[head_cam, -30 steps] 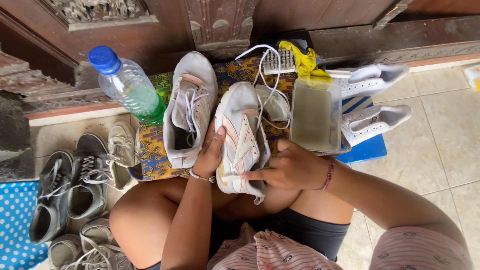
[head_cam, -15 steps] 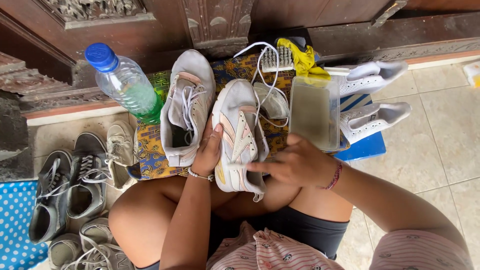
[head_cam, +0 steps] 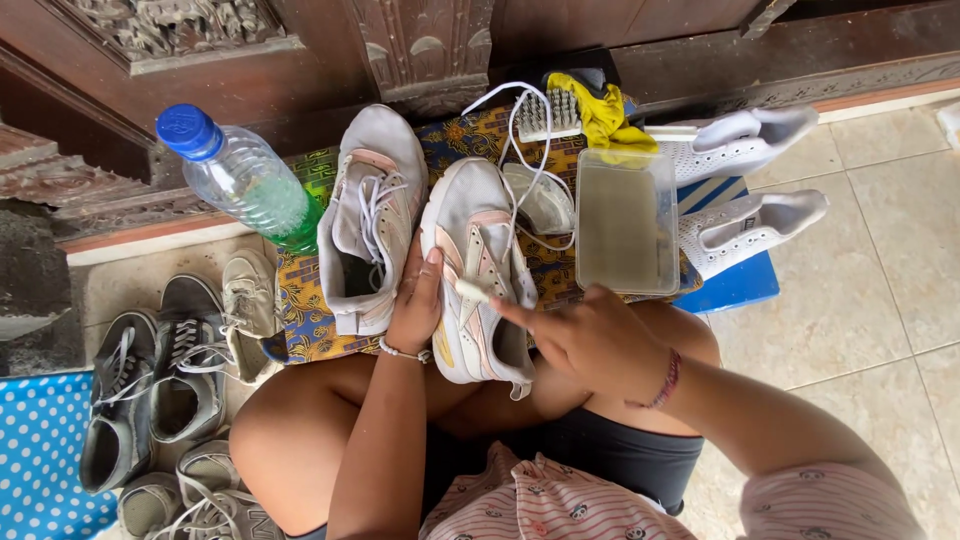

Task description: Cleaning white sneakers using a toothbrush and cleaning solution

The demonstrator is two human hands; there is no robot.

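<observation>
A white sneaker with pink trim (head_cam: pixel 470 265) rests against my crossed legs, toe pointing away from me. My left hand (head_cam: pixel 413 305) grips its left side, a bead bracelet on the wrist. My right hand (head_cam: pixel 590 340) reaches in from the right and pinches the white shoelace (head_cam: pixel 476 291) over the sneaker's tongue. The lace runs on up past the toe toward a brush (head_cam: pixel 548 112). The matching sneaker (head_cam: pixel 368 215) lies just left of it, still laced.
Both sneakers lie on a patterned cloth (head_cam: pixel 300 310). Around them are a blue-capped plastic bottle (head_cam: pixel 245 182), a clear tub of cloudy water (head_cam: pixel 627 222), a yellow rag (head_cam: pixel 603 115), a loose insole (head_cam: pixel 542 200), two white shoes (head_cam: pixel 745 185), grey shoes (head_cam: pixel 150 385) and a dotted blue mat (head_cam: pixel 40 450).
My right hand has come off the sneaker's right side and moved up to its tongue, where it now pinches the lace. The left hand keeps its hold.
</observation>
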